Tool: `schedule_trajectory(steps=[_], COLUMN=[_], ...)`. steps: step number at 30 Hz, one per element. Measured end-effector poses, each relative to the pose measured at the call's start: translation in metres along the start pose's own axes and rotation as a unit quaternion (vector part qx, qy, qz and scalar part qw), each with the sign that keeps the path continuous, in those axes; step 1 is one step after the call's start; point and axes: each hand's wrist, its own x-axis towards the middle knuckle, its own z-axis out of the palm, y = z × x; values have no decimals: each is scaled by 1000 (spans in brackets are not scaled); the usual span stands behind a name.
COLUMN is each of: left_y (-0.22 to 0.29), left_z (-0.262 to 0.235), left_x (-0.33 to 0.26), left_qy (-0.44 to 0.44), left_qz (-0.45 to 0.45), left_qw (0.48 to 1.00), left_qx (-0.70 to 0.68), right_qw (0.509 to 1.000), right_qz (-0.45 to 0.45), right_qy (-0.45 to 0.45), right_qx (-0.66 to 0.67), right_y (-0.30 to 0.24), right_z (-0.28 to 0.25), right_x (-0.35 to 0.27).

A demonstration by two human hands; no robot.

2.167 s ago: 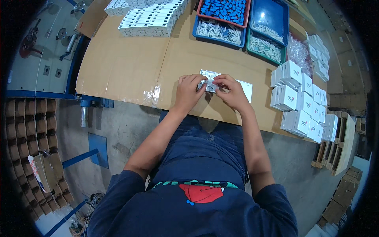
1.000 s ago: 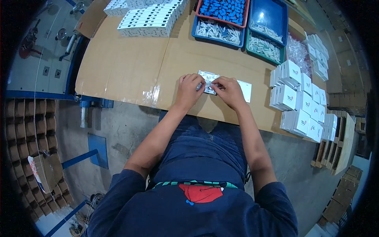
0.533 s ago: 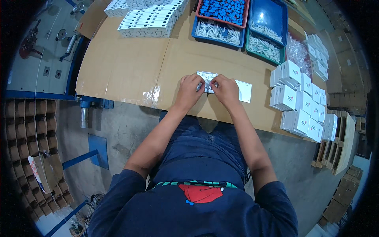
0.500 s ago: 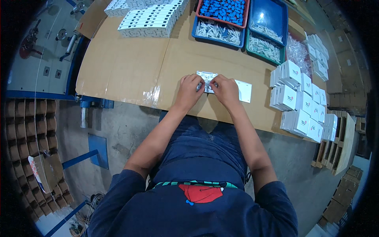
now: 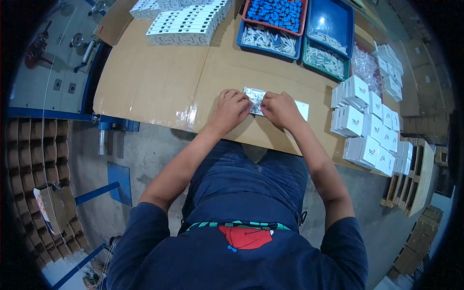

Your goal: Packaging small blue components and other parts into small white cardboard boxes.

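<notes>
My left hand and my right hand meet over a small clear plastic packet lying on the cardboard-covered table. Both hands pinch the packet from either side with curled fingers. A flat white card lies just right of my right hand, partly hidden by it. What the packet holds is too small to tell.
Blue and green trays of small white parts and a red tray of blue parts stand at the back. White boxes are stacked at the right, white cartons in rows at the back left. Cardboard dividers sit on the floor left.
My right hand has slid a little left toward my left hand, uncovering more of the white card. The packet stays between the fingers in the same spot.
</notes>
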Motion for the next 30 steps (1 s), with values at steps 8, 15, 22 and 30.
schedule_trajectory(steps=[8,15,22,30], left_y=[-2,1,-10,-14], left_z=[-9,-2,-10,-26], left_x=[23,29,17,5], left_qy=[-151,-105,-98,-121], left_qz=[-258,-118,38,102], left_qw=[944,987,991,987], left_qx=[-141,3,80,-25], right_qw=[1000,999,999,1000], right_qz=[-10,33,22,17], right_qy=[19,31,27,25], right_qx=[10,14,-37,-4], right_y=[0,-3,-7,0], right_z=[7,12,5,8], right_x=[-4,-7,-9,-10])
